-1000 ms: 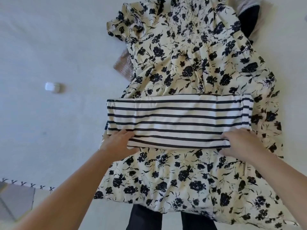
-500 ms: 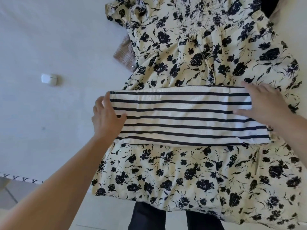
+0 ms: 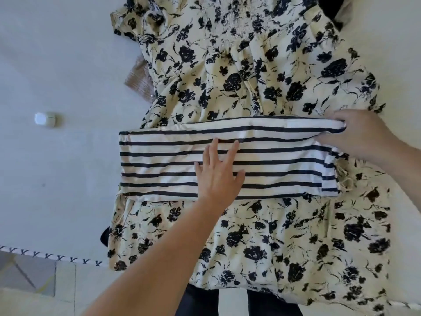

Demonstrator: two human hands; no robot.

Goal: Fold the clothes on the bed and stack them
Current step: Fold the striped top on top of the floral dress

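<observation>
A white garment with navy stripes [image 3: 159, 160], folded into a long band, lies across a cream dress with black flowers [image 3: 262, 76] spread on the white bed [image 3: 57, 65]. My left hand [image 3: 218, 172] presses flat on the middle of the striped band, fingers straight. My right hand [image 3: 362, 135] grips the band's right end, which is lifted a little and turned over at its far corner.
A small white case [image 3: 45, 119] lies on the bed to the left. A beige knitted piece [image 3: 141, 80] peeks out under the dress's left side. A dark garment [image 3: 330, 8] shows at the top right. The bed's edge with a stitched trim [image 3: 52, 256] runs at lower left.
My left hand has moved from the band's left end to its middle and now presses flat. My right hand now grips the band's right end and has lifted it slightly.
</observation>
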